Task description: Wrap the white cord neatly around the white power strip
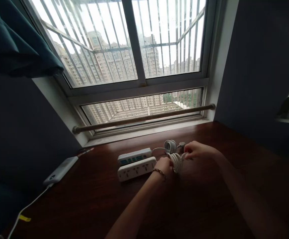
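Observation:
Two white power strips lie side by side on the dark wooden tabletop. The nearer power strip [136, 170] has its cord wound into a thick coil [176, 162]. My left hand [164, 166], with a braided bracelet at the wrist, is closed on the left side of that coil. To the right of it, my right hand [196, 150] pinches the free end of the cord; the fingertips partly hide what they hold. Behind, the farther power strip [134, 156] with blue-marked sockets has its own coiled cord [170, 146], ending in a plug [181, 145].
A white power bank [60, 171] lies at the table's left edge, with a white cable [32, 203] running toward the front and a yellow tag [25, 218] on it. Beyond the tabletop [97, 196], a metal rail [144, 118] crosses before the barred window. A blue curtain [17, 43] hangs upper left.

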Demonstrator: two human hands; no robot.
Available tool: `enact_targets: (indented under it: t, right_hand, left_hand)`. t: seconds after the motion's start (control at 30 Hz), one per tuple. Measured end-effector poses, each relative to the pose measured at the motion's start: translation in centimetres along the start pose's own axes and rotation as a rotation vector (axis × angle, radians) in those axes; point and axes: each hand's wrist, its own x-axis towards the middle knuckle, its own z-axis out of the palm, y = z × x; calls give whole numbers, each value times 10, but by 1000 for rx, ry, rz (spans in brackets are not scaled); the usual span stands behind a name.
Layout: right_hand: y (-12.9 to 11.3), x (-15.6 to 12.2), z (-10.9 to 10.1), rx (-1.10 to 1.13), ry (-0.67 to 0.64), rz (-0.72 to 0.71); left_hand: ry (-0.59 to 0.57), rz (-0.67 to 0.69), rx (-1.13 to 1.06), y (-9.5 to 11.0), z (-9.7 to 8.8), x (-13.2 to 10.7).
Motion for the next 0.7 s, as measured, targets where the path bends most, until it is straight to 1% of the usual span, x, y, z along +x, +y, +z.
enact_targets:
  t: [0.07, 0.13, 0.3, 0.5, 0.6, 0.7]
  right_hand:
    - [-4, 2, 2, 73, 54, -24]
    - [-4, 7, 7, 156, 104, -17]
    - [4, 26, 22, 399, 184, 97]
    - [6, 30, 26, 618, 171, 195]
    - [3, 31, 32, 675, 178, 223]
    - [-2, 36, 43, 701, 215, 247]
  left_hand:
    - [32, -20, -96, -9, -5, 5]
    - [48, -30, -212, -18, -10, 10]
    - [27, -12, -550, -34, -10, 21]
    - [7, 27, -880, -34, 2, 28]
    - [25, 49, -991, -31, 6, 30]
    - [49, 58, -1061, -28, 7, 30]
